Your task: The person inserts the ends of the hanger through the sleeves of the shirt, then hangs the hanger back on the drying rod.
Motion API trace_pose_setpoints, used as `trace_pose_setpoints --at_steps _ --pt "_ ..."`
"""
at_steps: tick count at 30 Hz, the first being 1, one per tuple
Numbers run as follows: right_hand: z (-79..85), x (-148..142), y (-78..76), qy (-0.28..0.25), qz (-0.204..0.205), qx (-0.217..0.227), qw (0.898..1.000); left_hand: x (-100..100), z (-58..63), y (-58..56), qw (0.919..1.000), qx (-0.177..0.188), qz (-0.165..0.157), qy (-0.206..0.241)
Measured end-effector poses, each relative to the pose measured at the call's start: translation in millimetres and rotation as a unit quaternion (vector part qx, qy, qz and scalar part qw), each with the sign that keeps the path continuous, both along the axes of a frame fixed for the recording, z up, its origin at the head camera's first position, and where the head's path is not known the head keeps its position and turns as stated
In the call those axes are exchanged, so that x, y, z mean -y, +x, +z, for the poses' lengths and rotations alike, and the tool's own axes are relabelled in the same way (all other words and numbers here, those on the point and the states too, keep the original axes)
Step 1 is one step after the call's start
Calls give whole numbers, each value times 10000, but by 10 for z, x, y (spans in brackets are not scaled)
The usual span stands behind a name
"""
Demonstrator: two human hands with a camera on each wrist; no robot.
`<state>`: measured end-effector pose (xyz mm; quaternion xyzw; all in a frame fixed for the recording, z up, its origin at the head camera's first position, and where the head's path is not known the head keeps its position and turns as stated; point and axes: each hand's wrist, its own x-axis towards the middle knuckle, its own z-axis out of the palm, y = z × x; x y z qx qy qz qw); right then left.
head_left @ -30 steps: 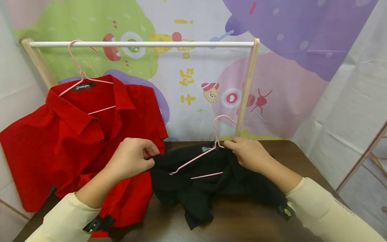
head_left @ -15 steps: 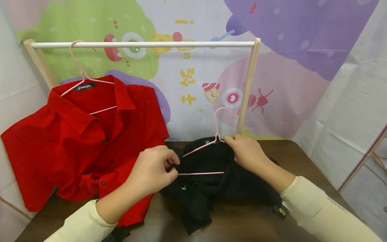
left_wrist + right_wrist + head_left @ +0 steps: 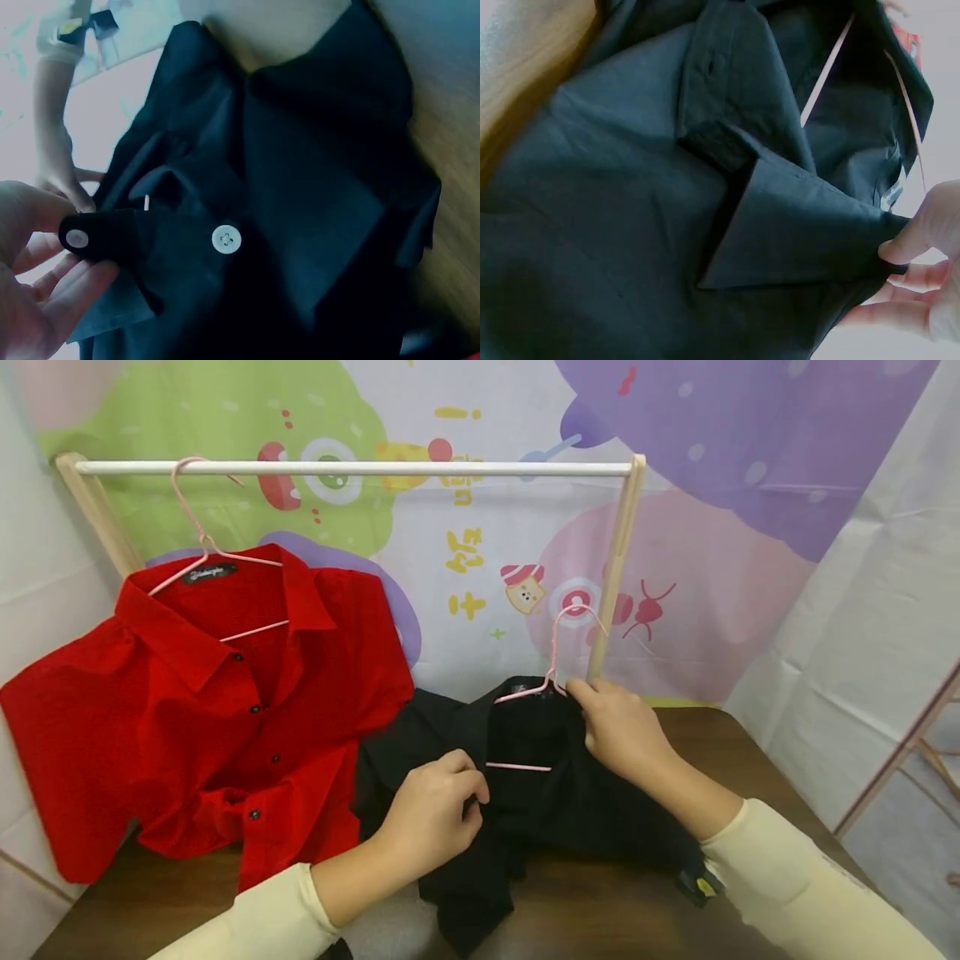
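A black button-up shirt hangs loosely on a pink hanger, its lower part bunched over the table. My right hand pinches the collar just right of the hanger's neck. At the front edge of the neck opening, my left hand pinches the collar-end strip of the shirt, where a white button shows between thumb and fingers. Another white button sits farther along the front. Inside the opening the hanger's lower bar is visible; the shoulder ends are covered by cloth.
To the left, a red shirt hangs on another pink hanger from the white rail. The rack's right wooden post stands behind the black shirt. A brown table lies beneath, with a cartoon-print cloth behind.
My left hand has moved right and toward me, drawing the left collar side over the hanger's left arm. My right hand has raised the hanger and collar slightly.
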<state>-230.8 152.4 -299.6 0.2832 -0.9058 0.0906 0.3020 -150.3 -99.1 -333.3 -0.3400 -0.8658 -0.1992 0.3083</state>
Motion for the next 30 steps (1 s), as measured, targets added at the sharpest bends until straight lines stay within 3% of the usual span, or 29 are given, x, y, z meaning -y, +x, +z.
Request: trace_pose_setpoints --at_steps 6,13,16,19,24,27,30 --pt "6 10 37 6 77 -159 9998 92 92 -101 9988 123 469 96" --pt "-8 8 52 80 52 -256 9996 299 427 -255 9931 387 848 717" --pt "-8 16 57 86 66 -314 9994 399 574 -353 9894 756 908 846" --pt "-3 31 66 114 96 -392 9991 458 675 -484 9867 1338 690 611" --pt "-5 65 72 230 147 -541 9982 477 731 -702 9747 2230 -19 137" --pt "-14 81 71 313 138 -564 9978 473 736 -755 9701 2419 -137 111" --pt "-17 96 78 391 82 -551 9977 461 748 -767 9737 2276 -40 115"
